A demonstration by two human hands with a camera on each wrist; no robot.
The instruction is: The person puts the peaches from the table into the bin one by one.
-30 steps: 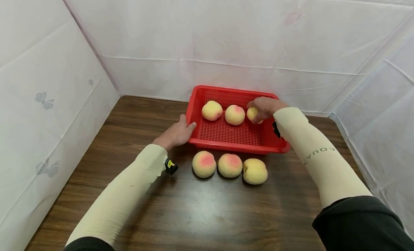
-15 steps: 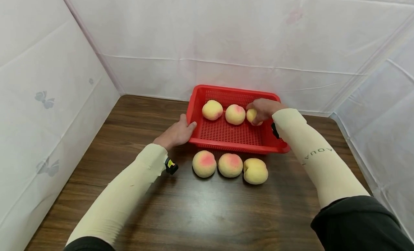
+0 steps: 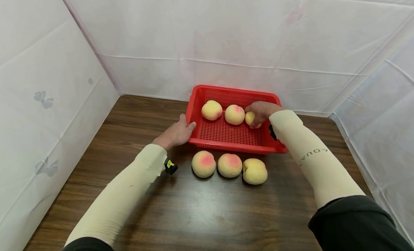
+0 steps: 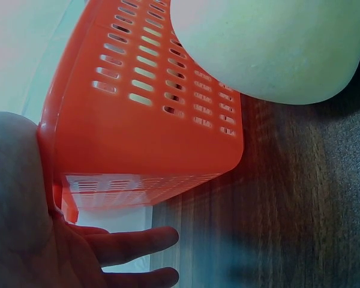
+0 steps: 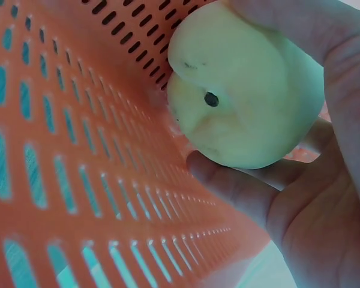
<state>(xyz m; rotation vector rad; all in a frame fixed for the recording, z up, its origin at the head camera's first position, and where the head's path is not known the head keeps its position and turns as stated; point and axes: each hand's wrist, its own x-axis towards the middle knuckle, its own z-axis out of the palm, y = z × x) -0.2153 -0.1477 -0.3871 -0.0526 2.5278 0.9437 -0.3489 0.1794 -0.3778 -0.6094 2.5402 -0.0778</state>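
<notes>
Three peaches (image 3: pixel 229 166) in row beside red basket (image 3: pixel 239 146) on table (image 3: pixel 200 215).

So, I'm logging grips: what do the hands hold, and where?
Right hand: a peach, by its sides. Left hand: the basket, by its left rim.

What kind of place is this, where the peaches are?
Maybe a small makeshift booth: pale sheeting closes off three sides of a wood-grain table, with a red basket and peaches set out on it. What's beyond doesn't show.
</notes>
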